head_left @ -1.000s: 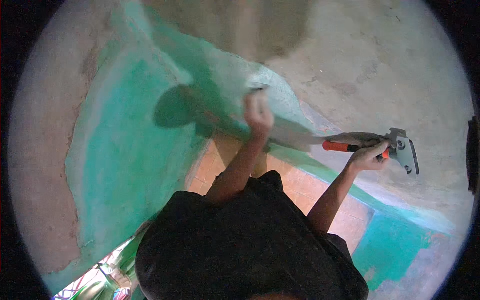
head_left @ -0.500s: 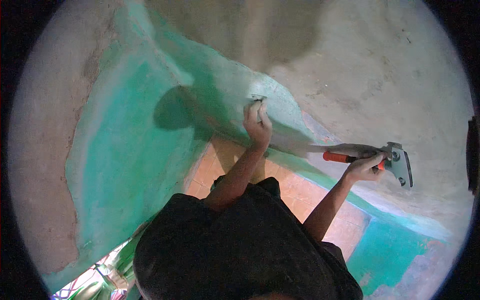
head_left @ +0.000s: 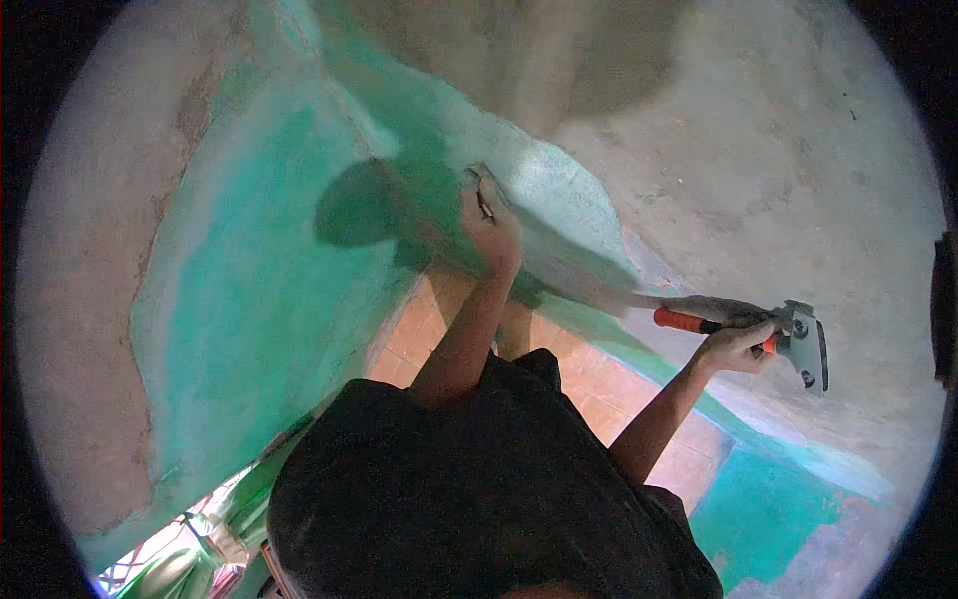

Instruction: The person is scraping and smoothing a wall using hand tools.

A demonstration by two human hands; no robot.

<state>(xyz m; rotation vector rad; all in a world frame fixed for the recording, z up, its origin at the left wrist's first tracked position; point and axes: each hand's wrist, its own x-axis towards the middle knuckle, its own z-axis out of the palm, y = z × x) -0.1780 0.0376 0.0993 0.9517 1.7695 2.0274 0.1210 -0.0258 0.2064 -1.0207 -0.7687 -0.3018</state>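
Note:
My right hand point(head_left: 738, 346) is closed around a scraper point(head_left: 804, 349) with an orange and black handle and a wide grey metal head with a dark blade edge. The scraper is close to the bare grey plaster on the right. My left hand point(head_left: 490, 228) is raised at the green painted wall point(head_left: 439, 130), its fingers curled together. Something small and dark shows at its fingertips, too unclear to name. Around the left hand the paint is pale and worn, ending in a ragged edge against the grey plaster point(head_left: 718, 180).
Two walls meet at a corner left of my left hand, the left one green point(head_left: 249, 260) with brown-grey plaster point(head_left: 90, 299) beyond. Below lies an orange tiled floor point(head_left: 599, 384). Tied green cloth point(head_left: 200, 559) hangs by a bright opening at lower left.
My left hand has moved left and slightly up along the painted wall, and its wrist has turned. My right hand keeps hold of the scraper, almost in the same place. The view has shifted slightly.

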